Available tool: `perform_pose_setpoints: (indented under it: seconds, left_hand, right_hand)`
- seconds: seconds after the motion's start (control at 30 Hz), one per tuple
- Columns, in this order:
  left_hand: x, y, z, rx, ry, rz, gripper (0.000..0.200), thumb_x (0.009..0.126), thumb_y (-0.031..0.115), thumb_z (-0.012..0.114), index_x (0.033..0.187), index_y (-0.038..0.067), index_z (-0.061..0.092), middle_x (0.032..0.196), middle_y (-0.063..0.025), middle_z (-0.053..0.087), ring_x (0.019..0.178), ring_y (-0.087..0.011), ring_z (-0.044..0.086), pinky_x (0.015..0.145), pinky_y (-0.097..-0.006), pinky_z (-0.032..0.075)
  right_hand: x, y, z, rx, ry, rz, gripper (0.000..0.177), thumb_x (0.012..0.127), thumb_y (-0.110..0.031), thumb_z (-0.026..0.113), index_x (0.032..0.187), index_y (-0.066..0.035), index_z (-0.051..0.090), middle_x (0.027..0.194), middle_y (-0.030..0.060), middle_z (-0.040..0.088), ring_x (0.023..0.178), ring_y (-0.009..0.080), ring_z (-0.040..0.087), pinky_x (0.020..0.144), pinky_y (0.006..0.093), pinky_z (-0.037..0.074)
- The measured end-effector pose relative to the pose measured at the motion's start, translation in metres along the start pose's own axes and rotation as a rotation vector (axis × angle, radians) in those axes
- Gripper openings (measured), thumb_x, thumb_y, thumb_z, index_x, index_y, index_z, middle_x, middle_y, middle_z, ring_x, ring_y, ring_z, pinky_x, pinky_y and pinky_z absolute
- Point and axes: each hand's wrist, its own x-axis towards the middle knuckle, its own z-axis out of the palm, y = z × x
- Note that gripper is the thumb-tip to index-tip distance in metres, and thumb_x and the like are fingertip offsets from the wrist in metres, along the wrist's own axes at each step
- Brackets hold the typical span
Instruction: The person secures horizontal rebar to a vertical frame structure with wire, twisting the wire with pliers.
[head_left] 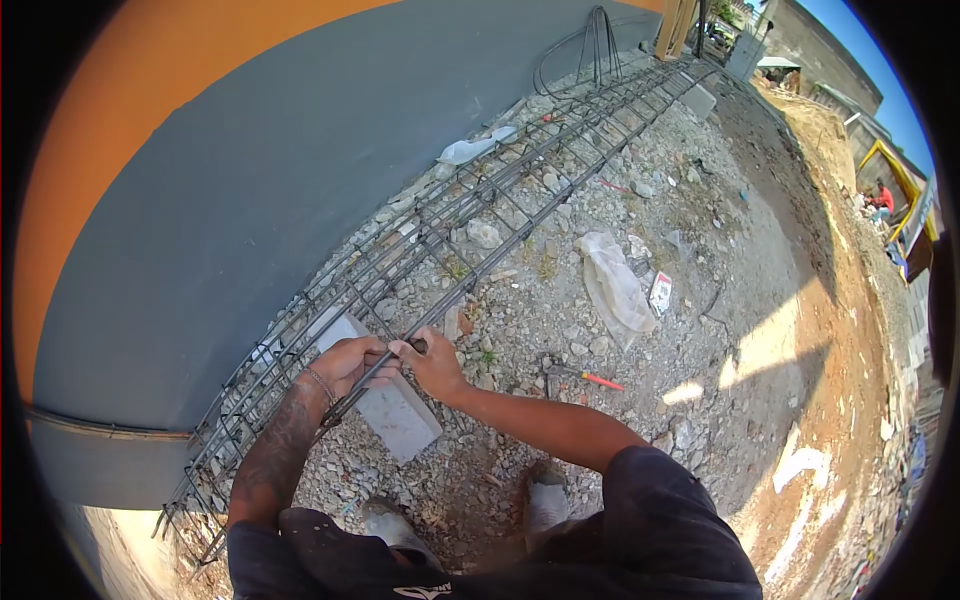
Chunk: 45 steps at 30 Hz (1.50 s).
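A long rebar cage (520, 225) of dark bars and square stirrups runs diagonally beside the wall. Both hands meet at its near edge. My left hand (352, 366) has its fingers curled around the near bar, coming from the wall side. Close against it, my right hand (436, 366) is closed, thumb and fingers pinched together at the same bar. Whatever lies between the right fingertips is too small to make out. Beneath the cage and hands sits a pale concrete block (400, 418). Pincers with red handles (602, 380) lie on the rubble to the right.
A grey and orange wall (250, 150) borders the cage. Crumpled white plastic sheeting (612, 282) and a small printed packet (661, 293) lie on stony ground. Bent rods (598, 50) lean at the far end. Far right, a person in red (884, 197) is near a yellow frame.
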Motion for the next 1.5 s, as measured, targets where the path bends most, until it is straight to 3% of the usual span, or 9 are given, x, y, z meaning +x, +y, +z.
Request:
perform_pose_setpoints:
  seconds: [0.2,0.27,0.33,0.57,0.67,0.87,1.03,1.1,1.5]
  left_hand:
    - [0.017,-0.004,-0.009,-0.007,-0.004,0.041,0.018,0.088,0.015,0.053,0.092,-0.002,0.057,0.078,-0.0068,0.06,0.068,-0.0155,0.059,0.061,-0.0304,0.053]
    - [0.021,-0.005,-0.011,-0.011,-0.014,0.028,0.013,0.087,0.011,0.055,0.089,-0.002,0.058,0.077,-0.0072,0.06,0.068,-0.0153,0.059,0.061,-0.0302,0.053]
    - [0.023,-0.002,-0.006,-0.028,-0.003,0.059,0.013,0.088,0.01,0.053,0.088,-0.002,0.057,0.076,-0.0077,0.059,0.066,-0.0157,0.057,0.06,-0.0291,0.05]
    - [0.03,-0.001,-0.004,-0.057,-0.016,0.188,0.008,0.087,0.002,0.051,0.086,-0.004,0.056,0.077,-0.0081,0.057,0.071,-0.016,0.058,0.064,-0.0288,0.05]
    - [0.043,-0.001,-0.005,-0.044,-0.02,0.21,0.007,0.086,0.001,0.052,0.084,-0.003,0.057,0.078,-0.0075,0.058,0.073,-0.0152,0.058,0.065,-0.027,0.05]
    - [0.041,0.001,-0.004,-0.068,0.042,0.19,0.005,0.085,0.002,0.054,0.083,-0.001,0.057,0.081,-0.0063,0.06,0.074,-0.0137,0.059,0.066,-0.0246,0.05]
    - [0.02,-0.004,0.003,-0.129,-0.019,0.158,0.006,0.085,0.003,0.054,0.086,-0.002,0.058,0.083,-0.0059,0.06,0.077,-0.0133,0.059,0.068,-0.025,0.05]
    - [0.015,-0.005,0.01,-0.139,0.139,0.219,0.007,0.085,0.003,0.054,0.088,-0.003,0.057,0.083,-0.0073,0.059,0.076,-0.0139,0.059,0.068,-0.0261,0.05]
    - [0.04,-0.004,0.006,0.038,0.202,0.303,0.008,0.083,-0.001,0.054,0.084,-0.005,0.06,0.08,-0.0072,0.06,0.071,-0.0129,0.059,0.065,-0.0221,0.05]
  right_hand:
    - [-0.001,-0.006,0.002,0.062,0.073,0.028,0.04,0.084,-0.04,0.062,0.082,0.0,0.054,0.067,0.0036,0.052,0.063,0.0121,0.051,0.057,0.0265,0.042]
    - [0.006,-0.004,0.001,0.201,0.039,0.495,0.052,0.081,-0.05,0.06,0.076,0.001,0.055,0.073,0.0112,0.057,0.072,0.0193,0.055,0.066,0.0327,0.044]
    - [0.011,-0.026,-0.006,0.184,0.047,0.564,0.053,0.081,-0.052,0.058,0.073,0.0,0.056,0.074,0.0109,0.057,0.072,0.0183,0.053,0.068,0.0315,0.043]
    - [0.012,-0.02,-0.002,0.282,0.062,0.489,0.044,0.078,-0.041,0.068,0.081,0.0,0.052,0.072,0.0042,0.05,0.067,0.0122,0.045,0.06,0.0277,0.039]
    - [0.011,-0.024,-0.003,0.344,0.072,0.551,0.04,0.078,-0.036,0.068,0.081,0.0,0.052,0.072,0.0032,0.05,0.068,0.0105,0.044,0.059,0.026,0.037]
    - [0.006,-0.027,-0.011,0.318,0.039,0.379,0.031,0.082,-0.031,0.067,0.073,-0.006,0.051,0.064,-0.0024,0.044,0.058,0.0068,0.037,0.052,0.0232,0.03]
    - [0.003,-0.019,-0.014,-0.007,0.008,0.216,0.038,0.084,-0.035,0.063,0.072,0.001,0.055,0.06,0.0018,0.05,0.057,0.0092,0.046,0.052,0.0258,0.037]
    - [0.003,-0.018,-0.015,-0.02,-0.009,0.221,0.038,0.084,-0.035,0.062,0.073,0.001,0.056,0.06,0.0031,0.05,0.058,0.01,0.047,0.053,0.0268,0.038]
    - [0.006,-0.042,-0.025,-0.163,-0.066,0.116,0.035,0.083,-0.032,0.063,0.074,0.003,0.06,0.064,0.0123,0.058,0.059,0.0189,0.054,0.059,0.0323,0.042]
